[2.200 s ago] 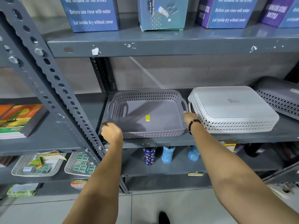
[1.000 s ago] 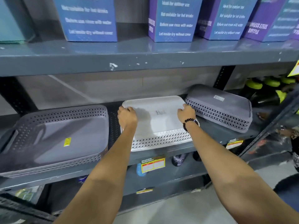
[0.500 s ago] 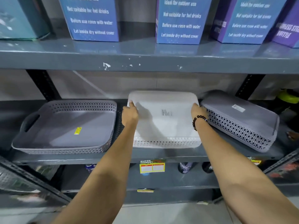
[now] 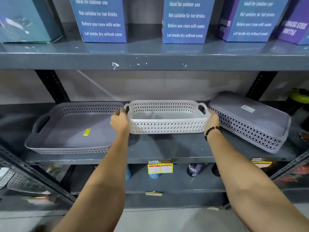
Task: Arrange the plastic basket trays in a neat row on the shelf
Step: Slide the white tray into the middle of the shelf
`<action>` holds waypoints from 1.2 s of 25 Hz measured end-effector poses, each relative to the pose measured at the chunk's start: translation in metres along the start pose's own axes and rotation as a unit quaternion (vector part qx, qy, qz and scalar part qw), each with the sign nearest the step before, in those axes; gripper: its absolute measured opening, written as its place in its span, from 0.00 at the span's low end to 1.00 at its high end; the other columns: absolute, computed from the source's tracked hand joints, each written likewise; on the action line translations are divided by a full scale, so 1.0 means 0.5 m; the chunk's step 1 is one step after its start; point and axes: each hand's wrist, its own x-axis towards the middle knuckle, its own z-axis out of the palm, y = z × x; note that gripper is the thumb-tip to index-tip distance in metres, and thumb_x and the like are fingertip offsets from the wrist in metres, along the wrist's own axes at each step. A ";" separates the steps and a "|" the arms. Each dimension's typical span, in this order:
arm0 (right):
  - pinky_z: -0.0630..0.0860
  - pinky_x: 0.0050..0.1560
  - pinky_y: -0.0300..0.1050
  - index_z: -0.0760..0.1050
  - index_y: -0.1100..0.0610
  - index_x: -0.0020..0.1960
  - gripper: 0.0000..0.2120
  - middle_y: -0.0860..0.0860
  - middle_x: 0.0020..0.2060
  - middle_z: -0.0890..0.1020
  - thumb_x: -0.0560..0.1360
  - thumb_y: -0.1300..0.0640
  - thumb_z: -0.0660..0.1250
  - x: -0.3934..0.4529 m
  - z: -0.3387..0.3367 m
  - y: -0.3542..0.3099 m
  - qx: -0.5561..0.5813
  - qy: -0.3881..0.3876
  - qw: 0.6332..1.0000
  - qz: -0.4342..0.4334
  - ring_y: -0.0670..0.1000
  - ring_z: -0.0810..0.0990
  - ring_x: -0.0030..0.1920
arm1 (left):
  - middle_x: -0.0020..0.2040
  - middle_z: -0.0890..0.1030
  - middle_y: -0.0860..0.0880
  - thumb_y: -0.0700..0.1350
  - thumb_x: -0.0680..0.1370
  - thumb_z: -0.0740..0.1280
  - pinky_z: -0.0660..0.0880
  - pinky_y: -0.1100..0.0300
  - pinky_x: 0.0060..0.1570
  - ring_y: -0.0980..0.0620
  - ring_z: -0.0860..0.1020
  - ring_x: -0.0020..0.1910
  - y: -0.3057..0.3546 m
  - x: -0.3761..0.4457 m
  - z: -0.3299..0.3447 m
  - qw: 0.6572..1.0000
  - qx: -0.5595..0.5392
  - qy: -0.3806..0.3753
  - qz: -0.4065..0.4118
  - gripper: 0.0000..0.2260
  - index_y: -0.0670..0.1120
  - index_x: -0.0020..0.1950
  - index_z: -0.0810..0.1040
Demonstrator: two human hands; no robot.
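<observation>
On the middle shelf (image 4: 167, 148) of a grey metal rack, you hold a white basket tray (image 4: 167, 121), open side up, with both hands. Your left hand (image 4: 119, 122) closes its grip around the handle on the tray's left end; your right hand (image 4: 212, 119), with a dark bead bracelet (image 4: 211, 132) at the wrist, curls around the handle on the tray's right end. The tray looks to be raised slightly off the shelf, though the gap beneath it is hard to judge. Just left of the white tray lies a grey basket tray (image 4: 71, 129), also open side up, with a yellow sticker (image 4: 87, 131) on its floor. Just right of the white tray sits a second grey tray (image 4: 250, 124), upside down and angled, its near end swung away from the white tray. Above the white tray, blue boxes (image 4: 185, 20) line the upper shelf. The step in hand seems to be setting the white tray into the middle place. Next, you would likely lower it flat, square its front edge with the left grey tray, then let go and deal with the overturned tray.
</observation>
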 end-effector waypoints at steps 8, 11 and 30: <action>0.75 0.44 0.37 0.74 0.64 0.61 0.14 0.57 0.61 0.78 0.79 0.65 0.55 -0.005 -0.025 0.029 -0.386 0.055 0.918 -0.075 0.55 0.78 0.58 | 0.30 0.74 0.43 0.28 0.73 0.57 0.70 0.60 0.39 0.43 0.73 0.38 -0.051 -0.027 -0.012 0.969 0.241 -0.006 0.060 0.13 0.39 0.43 0.79; 0.70 0.39 0.37 0.77 0.63 0.49 0.12 0.63 0.62 0.76 0.79 0.64 0.55 -0.019 -0.033 0.037 -0.368 0.048 0.927 -0.062 0.55 0.76 0.51 | 0.43 0.82 0.35 0.28 0.74 0.57 0.75 0.53 0.39 0.36 0.80 0.45 -0.076 -0.033 -0.008 0.962 0.265 0.006 0.067 0.11 0.34 0.46 0.79; 0.75 0.45 0.46 0.77 0.57 0.49 0.11 0.59 0.40 0.81 0.76 0.66 0.57 -0.085 -0.052 -0.015 -0.407 0.134 0.862 -0.270 0.57 0.78 0.40 | 0.67 0.74 0.42 0.37 0.78 0.60 0.74 0.53 0.57 0.42 0.77 0.59 -0.053 -0.106 0.121 0.916 0.267 -0.138 0.266 0.18 0.41 0.68 0.69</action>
